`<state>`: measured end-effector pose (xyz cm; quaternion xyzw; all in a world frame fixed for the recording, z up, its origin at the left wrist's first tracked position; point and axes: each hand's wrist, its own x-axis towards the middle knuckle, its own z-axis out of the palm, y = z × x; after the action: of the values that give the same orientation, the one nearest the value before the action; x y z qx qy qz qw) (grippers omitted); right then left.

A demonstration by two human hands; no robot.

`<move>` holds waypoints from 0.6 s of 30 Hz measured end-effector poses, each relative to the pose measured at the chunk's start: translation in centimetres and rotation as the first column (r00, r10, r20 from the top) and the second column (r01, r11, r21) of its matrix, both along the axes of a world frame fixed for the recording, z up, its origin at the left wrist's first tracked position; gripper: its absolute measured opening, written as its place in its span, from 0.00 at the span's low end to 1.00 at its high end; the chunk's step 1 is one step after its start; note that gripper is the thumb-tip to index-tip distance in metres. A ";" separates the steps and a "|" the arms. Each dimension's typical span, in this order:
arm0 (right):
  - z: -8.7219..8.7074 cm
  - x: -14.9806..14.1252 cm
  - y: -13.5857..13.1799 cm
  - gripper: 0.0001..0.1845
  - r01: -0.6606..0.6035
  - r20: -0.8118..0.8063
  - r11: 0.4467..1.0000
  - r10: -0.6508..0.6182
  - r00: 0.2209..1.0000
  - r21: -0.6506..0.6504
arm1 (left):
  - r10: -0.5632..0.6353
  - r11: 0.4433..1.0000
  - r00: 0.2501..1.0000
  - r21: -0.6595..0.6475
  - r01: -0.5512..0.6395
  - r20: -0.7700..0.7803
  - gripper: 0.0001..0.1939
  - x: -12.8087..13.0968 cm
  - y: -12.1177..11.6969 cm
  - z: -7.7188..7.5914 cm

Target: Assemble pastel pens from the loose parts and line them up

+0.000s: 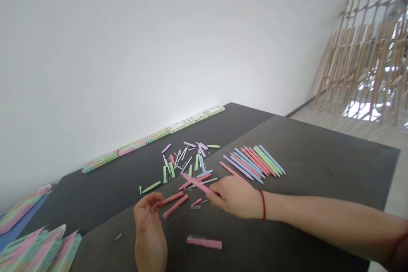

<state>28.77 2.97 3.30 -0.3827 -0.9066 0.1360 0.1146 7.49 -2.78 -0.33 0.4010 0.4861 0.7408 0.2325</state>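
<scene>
My right hand (234, 195), with a red cord at the wrist, pinches a pink pen barrel (195, 182) that points to the upper left. A red pen barrel (172, 199) juts out from the curled fingers of my left hand (150, 227), low over the table. Just beside it lies another red barrel with a clear clip (175, 206). A small pink pen tip (196, 201) rests between my hands. Nearer to me is a pink pen part with a clear clip (204, 242). Loose pen barrels, refills and small parts (183, 157) are scattered beyond my hands.
A row of pink, blue, green and purple pens (255, 162) lies right of the scattered parts on the dark table (318, 170). Flat printed boxes (178, 126) line the wall edge. Colourful packs (41, 248) sit at the lower left. A wooden rack (360, 55) stands at the far right.
</scene>
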 end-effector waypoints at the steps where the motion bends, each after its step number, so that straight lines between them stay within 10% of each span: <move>1: 0.2 0.5 0.4 0.24 0.059 0.055 0.997 -0.062 0.997 0.048 | 0.042 0.999 0.999 0.022 -0.042 -0.033 0.16 -0.8 0.3 -0.3; 8: -1.3 3.4 1.1 0.22 0.195 0.373 0.963 -0.252 0.893 0.184 | 0.042 0.998 0.918 -0.017 -0.053 -0.394 0.17 -2.0 0.3 -2.0; 18: -1.3 3.4 1.2 0.15 0.298 0.412 0.917 -0.388 0.825 0.267 | -0.011 1.000 0.837 -0.024 -0.002 -0.547 0.16 -1.7 -0.1 -1.1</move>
<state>32.18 4.20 1.99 -0.5481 -0.8326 -0.0681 -0.0427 5.77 -2.83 -1.39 0.5940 0.5400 0.5893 0.0906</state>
